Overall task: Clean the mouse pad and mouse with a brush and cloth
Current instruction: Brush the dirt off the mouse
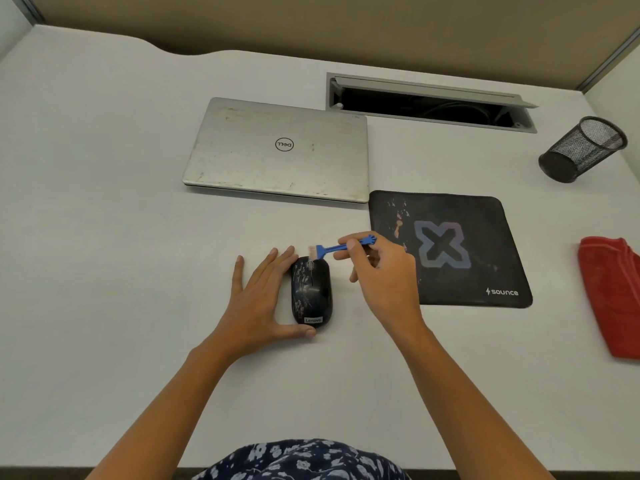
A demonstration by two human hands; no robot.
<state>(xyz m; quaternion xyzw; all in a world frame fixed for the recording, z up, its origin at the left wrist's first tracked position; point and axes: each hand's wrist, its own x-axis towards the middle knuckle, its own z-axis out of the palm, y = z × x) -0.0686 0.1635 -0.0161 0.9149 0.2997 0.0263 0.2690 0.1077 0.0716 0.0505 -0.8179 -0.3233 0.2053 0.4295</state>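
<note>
At the centre of the frame the black mouse (311,292) lies on the white bench (104,237), just left of the mouse pad (450,251). The left hand (258,299) rests against its left side, fingers (270,268) straight and spread, thumb touching the near end. The right hand (381,271) pinches the blue brush (341,247) by its handle, bristles down at the mouse's far end. A red cloth (611,296) lies at the right edge. A closed laptop (277,150) sits above, and a mesh cup (583,148) stands at upper right.
</note>
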